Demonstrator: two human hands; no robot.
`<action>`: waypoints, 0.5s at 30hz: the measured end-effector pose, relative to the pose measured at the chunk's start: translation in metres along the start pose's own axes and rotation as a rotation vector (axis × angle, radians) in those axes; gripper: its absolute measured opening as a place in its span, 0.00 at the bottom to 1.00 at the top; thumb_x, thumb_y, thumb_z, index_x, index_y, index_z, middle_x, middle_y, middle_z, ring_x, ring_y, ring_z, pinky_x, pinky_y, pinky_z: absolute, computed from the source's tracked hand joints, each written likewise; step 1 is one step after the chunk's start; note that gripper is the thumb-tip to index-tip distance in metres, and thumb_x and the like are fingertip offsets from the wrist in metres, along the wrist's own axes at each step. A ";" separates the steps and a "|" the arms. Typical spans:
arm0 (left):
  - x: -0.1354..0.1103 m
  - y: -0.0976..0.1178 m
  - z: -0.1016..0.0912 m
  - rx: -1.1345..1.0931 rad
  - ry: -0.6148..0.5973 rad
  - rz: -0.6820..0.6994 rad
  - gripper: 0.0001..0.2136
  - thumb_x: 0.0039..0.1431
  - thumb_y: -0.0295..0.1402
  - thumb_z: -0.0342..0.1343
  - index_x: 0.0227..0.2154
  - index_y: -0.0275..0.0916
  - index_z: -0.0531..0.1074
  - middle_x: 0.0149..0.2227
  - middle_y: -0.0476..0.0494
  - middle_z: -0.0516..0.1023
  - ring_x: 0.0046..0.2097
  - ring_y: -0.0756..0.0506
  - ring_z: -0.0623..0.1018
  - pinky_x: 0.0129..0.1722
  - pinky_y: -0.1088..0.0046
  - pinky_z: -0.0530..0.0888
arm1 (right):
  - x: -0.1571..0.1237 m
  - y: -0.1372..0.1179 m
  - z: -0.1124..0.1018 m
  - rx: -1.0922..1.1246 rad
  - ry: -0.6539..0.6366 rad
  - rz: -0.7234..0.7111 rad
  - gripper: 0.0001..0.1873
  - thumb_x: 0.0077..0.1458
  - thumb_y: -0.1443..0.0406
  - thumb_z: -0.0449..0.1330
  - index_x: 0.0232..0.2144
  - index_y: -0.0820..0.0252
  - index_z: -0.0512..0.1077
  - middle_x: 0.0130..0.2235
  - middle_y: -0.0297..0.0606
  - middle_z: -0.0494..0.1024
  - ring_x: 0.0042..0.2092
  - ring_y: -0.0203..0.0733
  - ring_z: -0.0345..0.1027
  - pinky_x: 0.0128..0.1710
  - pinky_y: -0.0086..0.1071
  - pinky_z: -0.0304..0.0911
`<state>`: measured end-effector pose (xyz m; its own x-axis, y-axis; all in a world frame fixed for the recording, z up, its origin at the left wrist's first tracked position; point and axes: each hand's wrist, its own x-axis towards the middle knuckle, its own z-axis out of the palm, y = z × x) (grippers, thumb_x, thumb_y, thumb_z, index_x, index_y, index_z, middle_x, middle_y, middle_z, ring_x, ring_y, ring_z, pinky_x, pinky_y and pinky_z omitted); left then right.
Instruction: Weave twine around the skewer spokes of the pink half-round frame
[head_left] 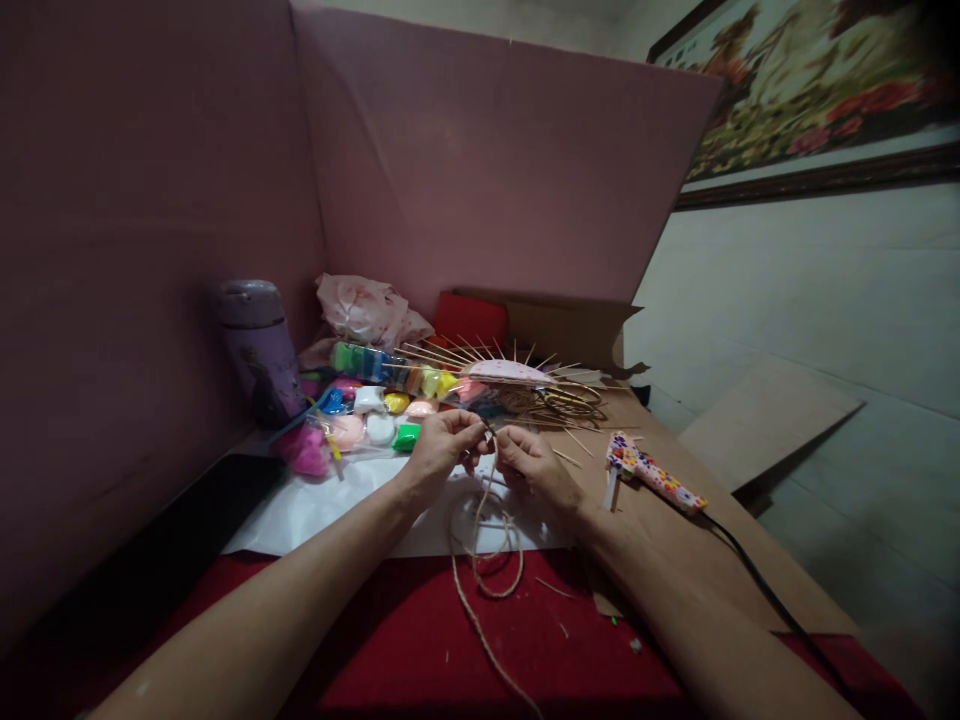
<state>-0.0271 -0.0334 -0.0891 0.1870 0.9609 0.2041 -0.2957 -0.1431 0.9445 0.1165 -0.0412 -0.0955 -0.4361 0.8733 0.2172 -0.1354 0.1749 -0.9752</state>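
Above the white sheet, my left hand (444, 446) pinches the end of a length of jute twine (498, 592), its thumb and fingertips pressed together. A small dark piece shows at those fingertips; its kind is too small to make out. Close beside it, my right hand (534, 468) is also closed at the fingertips, on the same twine. From between both hands the twine hangs down in loose loops and trails over the red cloth toward me. Just beyond the hands lies a round pale pink piece (508, 371) with thin wooden sticks fanning out from its edge.
Bags of coloured modelling clay (381, 430) and a purple flask (259, 350) stand at the left. A floral glue gun (660, 482) with a black cord lies on cardboard (720, 570) at right. White sheet (300, 510) and red cloth (390, 640) cover the table; pink panels rise behind.
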 end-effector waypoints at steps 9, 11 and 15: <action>0.001 -0.002 -0.001 0.011 0.025 -0.020 0.17 0.40 0.42 0.63 0.20 0.34 0.65 0.17 0.52 0.70 0.15 0.56 0.65 0.13 0.80 0.62 | -0.001 0.003 0.003 0.102 0.011 0.043 0.15 0.51 0.55 0.56 0.25 0.61 0.63 0.18 0.24 0.53 0.19 0.28 0.41 0.17 0.25 0.37; 0.000 -0.002 -0.001 0.012 0.026 -0.027 0.16 0.40 0.42 0.63 0.21 0.34 0.64 0.17 0.52 0.70 0.15 0.56 0.65 0.13 0.80 0.62 | -0.001 0.005 0.005 0.123 0.014 0.058 0.14 0.51 0.55 0.56 0.25 0.60 0.62 0.18 0.24 0.52 0.19 0.28 0.40 0.17 0.25 0.36; -0.001 -0.001 0.001 0.013 0.019 -0.039 0.16 0.42 0.41 0.62 0.22 0.34 0.65 0.17 0.52 0.70 0.15 0.56 0.66 0.13 0.80 0.63 | 0.000 0.008 0.007 0.110 0.068 0.047 0.16 0.52 0.54 0.53 0.22 0.60 0.61 0.17 0.24 0.52 0.18 0.28 0.40 0.17 0.25 0.37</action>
<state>-0.0263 -0.0338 -0.0904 0.1798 0.9702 0.1622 -0.2760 -0.1086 0.9550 0.1091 -0.0430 -0.1030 -0.3835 0.9088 0.1643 -0.2149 0.0852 -0.9729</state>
